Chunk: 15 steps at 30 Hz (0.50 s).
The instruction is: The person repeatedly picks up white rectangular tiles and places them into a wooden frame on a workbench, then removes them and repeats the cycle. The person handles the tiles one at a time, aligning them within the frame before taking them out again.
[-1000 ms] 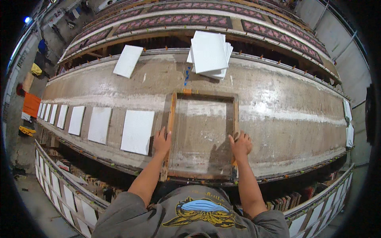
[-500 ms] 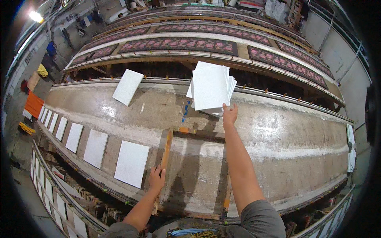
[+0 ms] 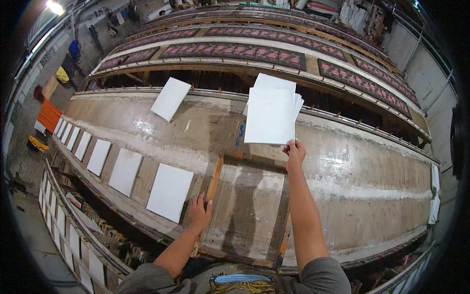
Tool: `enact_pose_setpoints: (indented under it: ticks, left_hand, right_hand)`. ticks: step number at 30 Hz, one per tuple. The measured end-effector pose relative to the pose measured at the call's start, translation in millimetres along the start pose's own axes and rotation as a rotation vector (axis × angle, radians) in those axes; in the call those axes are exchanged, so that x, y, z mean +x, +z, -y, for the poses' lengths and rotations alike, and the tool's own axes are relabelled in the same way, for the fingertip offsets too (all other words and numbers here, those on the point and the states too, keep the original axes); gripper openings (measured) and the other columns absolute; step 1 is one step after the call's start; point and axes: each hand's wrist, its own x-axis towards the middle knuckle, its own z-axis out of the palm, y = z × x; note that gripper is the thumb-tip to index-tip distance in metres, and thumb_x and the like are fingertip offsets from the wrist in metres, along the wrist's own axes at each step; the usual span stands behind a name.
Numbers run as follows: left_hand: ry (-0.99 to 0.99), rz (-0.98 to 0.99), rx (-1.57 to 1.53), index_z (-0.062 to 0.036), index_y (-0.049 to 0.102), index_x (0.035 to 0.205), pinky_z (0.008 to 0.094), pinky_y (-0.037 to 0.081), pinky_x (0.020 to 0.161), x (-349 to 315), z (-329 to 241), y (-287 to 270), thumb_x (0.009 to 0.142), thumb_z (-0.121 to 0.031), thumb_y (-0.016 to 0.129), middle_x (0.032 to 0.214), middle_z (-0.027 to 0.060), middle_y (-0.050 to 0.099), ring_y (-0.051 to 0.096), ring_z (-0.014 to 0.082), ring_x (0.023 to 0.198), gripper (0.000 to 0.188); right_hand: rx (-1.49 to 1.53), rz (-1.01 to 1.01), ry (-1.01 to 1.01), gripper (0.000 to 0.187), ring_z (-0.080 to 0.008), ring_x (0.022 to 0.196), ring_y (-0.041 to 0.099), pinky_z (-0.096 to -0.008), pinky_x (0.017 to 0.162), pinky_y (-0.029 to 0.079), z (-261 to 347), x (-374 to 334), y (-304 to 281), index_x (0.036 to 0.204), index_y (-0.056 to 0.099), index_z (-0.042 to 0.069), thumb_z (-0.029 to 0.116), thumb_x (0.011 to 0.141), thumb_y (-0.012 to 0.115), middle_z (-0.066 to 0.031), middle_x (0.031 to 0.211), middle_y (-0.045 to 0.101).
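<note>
My right hand (image 3: pixel 295 156) pinches the near right corner of a thin white panel (image 3: pixel 270 119). The panel is tilted over a fanned stack of similar white panels (image 3: pixel 276 81) toward the table's far edge. My left hand (image 3: pixel 198 215) lies beside the left bar of a wooden frame (image 3: pixel 213 182). Its fingers are stretched and slightly apart, and its inner edge is close to the bar; whether it touches is unclear. The frame lies on the long worn table (image 3: pixel 352 166) directly in front of me. Left of my left hand lies a single white panel (image 3: pixel 170 192).
More white panels (image 3: pixel 126 171) run in a row along the near left edge. Another panel (image 3: pixel 171 99) lies askew at the far edge. Beyond stand tables with dark, pink-patterned pieces (image 3: pixel 235 53). A rack (image 3: pixel 68 230) holding white panels stands at lower left.
My right hand has drawn the top white panel slightly nearer, showing more of the stack behind it. My left hand's fingers have spread beside the frame bar. The whole view has shifted slightly.
</note>
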Motion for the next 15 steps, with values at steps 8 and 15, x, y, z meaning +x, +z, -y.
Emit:
enact_pose_setpoints:
  ticks: [8, 15]
  left_hand:
    - [-0.258, 0.207, -0.989, 0.0005, 0.059, 0.137, 0.0329, 0.048, 0.095, 73, -80, -31, 0.102, -0.035, 0.062, 0.126, 0.0146, 0.067, 0.061, 0.019, 0.114, 0.05]
    - [-0.157, 0.139, -0.905, 0.0057, 0.072, 0.114, 0.0339, 0.051, 0.09, 67, -90, -35, 0.097, -0.029, 0.069, 0.105, 0.0159, 0.076, 0.07, 0.0221, 0.098, 0.039]
  right_hand:
    - [0.037, 0.063, 0.108, 0.03, -0.0167, 0.069, 0.064, -0.0321, 0.062, 0.057, 10, -216, -86, 0.122, 0.063, -0.007, 0.013, 0.1, 0.065, -0.0081, 0.091, 0.067]
    - [-0.203, 0.145, 0.043, 0.03, -0.0188, 0.082, 0.069, -0.0344, 0.078, 0.056, 14, -278, -120, 0.119, 0.066, -0.006, 0.012, 0.095, 0.069, -0.0113, 0.102, 0.071]
